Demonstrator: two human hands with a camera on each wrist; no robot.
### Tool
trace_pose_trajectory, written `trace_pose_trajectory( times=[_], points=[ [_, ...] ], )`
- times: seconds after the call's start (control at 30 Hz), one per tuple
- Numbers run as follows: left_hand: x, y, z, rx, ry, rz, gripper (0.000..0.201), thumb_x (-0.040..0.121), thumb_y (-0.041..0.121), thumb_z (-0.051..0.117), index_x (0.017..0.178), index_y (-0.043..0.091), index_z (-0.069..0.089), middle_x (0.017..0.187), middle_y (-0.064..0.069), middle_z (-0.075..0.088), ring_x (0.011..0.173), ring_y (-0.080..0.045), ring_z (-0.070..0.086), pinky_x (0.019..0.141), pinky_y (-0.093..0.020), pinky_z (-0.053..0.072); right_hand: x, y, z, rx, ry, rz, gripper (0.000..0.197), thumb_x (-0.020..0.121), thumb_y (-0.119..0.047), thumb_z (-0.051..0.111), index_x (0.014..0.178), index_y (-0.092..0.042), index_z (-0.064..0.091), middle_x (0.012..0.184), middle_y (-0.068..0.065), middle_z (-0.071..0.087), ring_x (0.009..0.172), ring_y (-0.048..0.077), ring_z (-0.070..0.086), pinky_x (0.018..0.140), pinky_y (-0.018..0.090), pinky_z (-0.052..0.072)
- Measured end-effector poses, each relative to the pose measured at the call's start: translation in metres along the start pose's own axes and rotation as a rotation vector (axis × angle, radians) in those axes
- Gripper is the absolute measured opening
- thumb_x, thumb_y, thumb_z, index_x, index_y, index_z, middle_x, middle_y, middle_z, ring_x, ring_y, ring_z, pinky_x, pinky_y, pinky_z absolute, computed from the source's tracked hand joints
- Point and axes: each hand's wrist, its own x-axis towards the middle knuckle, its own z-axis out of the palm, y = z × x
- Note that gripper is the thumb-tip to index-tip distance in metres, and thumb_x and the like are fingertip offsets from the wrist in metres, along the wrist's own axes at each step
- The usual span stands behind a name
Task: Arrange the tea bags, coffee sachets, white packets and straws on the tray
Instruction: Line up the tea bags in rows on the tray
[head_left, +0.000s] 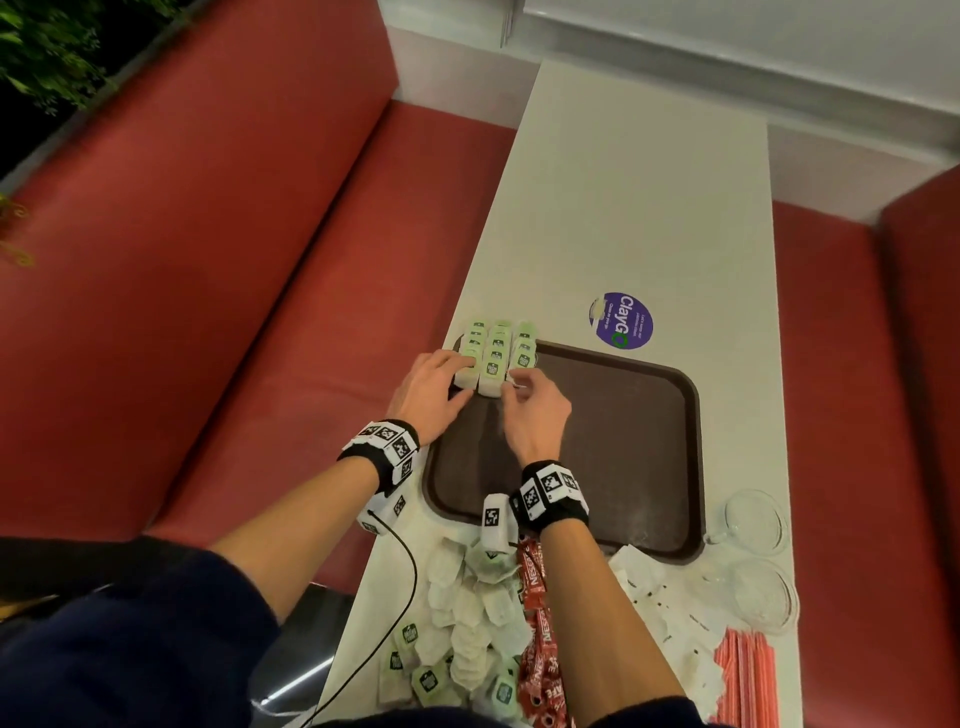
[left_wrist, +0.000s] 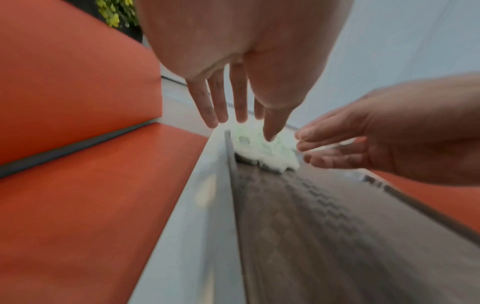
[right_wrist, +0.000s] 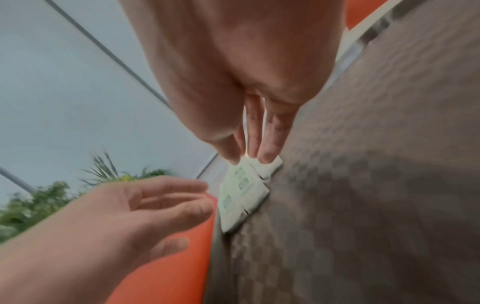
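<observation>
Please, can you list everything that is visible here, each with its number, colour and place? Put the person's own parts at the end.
tray: one, dark brown, on the table's near half
arranged tea bags: three rows, green and white, far left corner of the tray
loose tea bags: a pile, white and green, on the table before the tray
coffee sachets: a heap, red, right of the loose tea bags
white packets: several, near right of the table
straws: a bundle, red-and-white striped, near right edge
glass cups: two, clear, right of the tray
sticker: one, purple, beyond the tray
table: one, white
bench seats: red, both sides
left hand: fingers straight, touching the left row
right hand: grip pinching the right row's nearest bag
</observation>
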Motion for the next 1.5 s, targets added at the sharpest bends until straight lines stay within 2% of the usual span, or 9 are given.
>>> trace_pose_trajectory(
  times=[0.17, 0.3, 0.4, 0.53, 0.67, 0.8, 0.97, 1.17, 1.5],
  points=[
    [-0.072, 0.006, -0.043, -0.131, -0.105, 0.19, 0.015, 0.102, 0.02, 0.068, 0.114, 0.026, 0.077, 0.108, 0.013, 0.075, 0.097, -0.002, 0.067, 0.091, -0.027, 0.056, -0.053, -0.008, -0.059, 0.072, -0.119, -0.064, 0.007, 0.1, -0.025, 0.073, 0.105, -0.027, 0.078, 0.1, -0.016, 0.079, 0.092, -0.003, 0.073, 0.087, 0.01, 0.053],
    [-0.148, 0.0, -0.055, -0.07, -0.276, 0.229, 0.012, 0.104, 0.025, 0.067, 0.111, 0.027, 0.076, 0.099, 0.016, 0.074, 0.086, -0.001, 0.067, 0.078, -0.024, 0.056, -0.111, 0.0, -0.089, 0.008, -0.302, -0.133, 0.005, 0.101, -0.027, 0.075, 0.103, -0.029, 0.079, 0.1, -0.02, 0.078, 0.092, -0.006, 0.072, 0.082, 0.006, 0.051],
    [-0.196, -0.008, -0.044, 0.024, -0.428, 0.193, 0.013, 0.105, 0.034, 0.064, 0.113, 0.029, 0.074, 0.101, 0.014, 0.073, 0.086, -0.005, 0.066, 0.078, -0.035, 0.058, -0.15, 0.015, -0.089, -0.111, -0.444, -0.202, 0.007, 0.1, -0.03, 0.078, 0.107, -0.028, 0.078, 0.099, -0.019, 0.077, 0.09, -0.007, 0.071, 0.084, 0.014, 0.057],
    [-0.241, -0.01, -0.024, 0.161, -0.555, 0.095, 0.034, 0.101, 0.056, 0.064, 0.12, 0.028, 0.069, 0.109, 0.013, 0.067, 0.087, -0.008, 0.062, 0.077, -0.033, 0.055, -0.19, 0.021, -0.074, -0.365, -0.563, -0.319, 0.027, 0.097, -0.043, 0.079, 0.12, -0.033, 0.071, 0.119, -0.011, 0.069, 0.097, 0.006, 0.068, 0.09, 0.036, 0.06],
    [-0.272, -0.01, -0.005, 0.176, -0.532, 0.117, 0.079, 0.076, 0.082, 0.073, 0.133, 0.031, 0.051, 0.128, 0.015, 0.048, 0.101, -0.011, 0.059, 0.078, -0.039, 0.057, -0.216, 0.006, -0.056, -0.639, -0.719, -0.484, 0.081, 0.079, -0.056, 0.09, 0.147, -0.044, 0.048, 0.153, -0.002, 0.044, 0.137, 0.025, 0.048, 0.11, 0.047, 0.05],
    [-0.288, -0.006, 0.006, 0.218, -0.532, 0.195, 0.094, 0.067, 0.076, 0.083, 0.136, 0.027, 0.043, 0.138, 0.01, 0.039, 0.116, -0.014, 0.049, 0.074, -0.043, 0.061, -0.226, 0.006, -0.04, -0.916, -0.867, -0.522, 0.12, 0.058, -0.054, 0.102, 0.156, -0.043, 0.034, 0.167, 0.01, 0.021, 0.148, 0.035, 0.033, 0.12, 0.054, 0.04],
    [-0.287, -0.01, 0.016, 0.228, -0.518, 0.243, 0.062, 0.09, 0.048, 0.077, 0.141, 0.021, 0.054, 0.137, 0.002, 0.047, 0.12, -0.021, 0.049, 0.082, -0.044, 0.058, -0.221, 0.01, -0.044, -0.872, -0.838, -0.563, 0.081, 0.077, -0.026, 0.093, 0.146, -0.032, 0.051, 0.16, 0.005, 0.032, 0.141, 0.03, 0.042, 0.111, 0.045, 0.05],
    [-0.281, -0.015, 0.022, 0.204, -0.447, 0.265, 0.042, 0.1, 0.038, 0.067, 0.136, 0.016, 0.066, 0.135, -0.004, 0.055, 0.12, -0.025, 0.053, 0.094, -0.045, 0.056, -0.221, 0.021, -0.046, -0.742, -0.779, -0.562, 0.032, 0.096, -0.015, 0.071, 0.126, -0.028, 0.071, 0.15, 0.001, 0.047, 0.129, 0.027, 0.057, 0.098, 0.046, 0.058],
    [-0.264, -0.015, 0.024, 0.077, -0.294, 0.238, 0.034, 0.105, 0.038, 0.061, 0.116, 0.011, 0.077, 0.11, -0.006, 0.064, 0.1, -0.026, 0.06, 0.087, -0.043, 0.055, -0.219, 0.038, -0.047, -0.494, -0.614, -0.539, 0.021, 0.102, -0.012, 0.067, 0.116, -0.016, 0.082, 0.124, 0.007, 0.074, 0.115, 0.028, 0.068, 0.097, 0.042, 0.057]
  ],
)
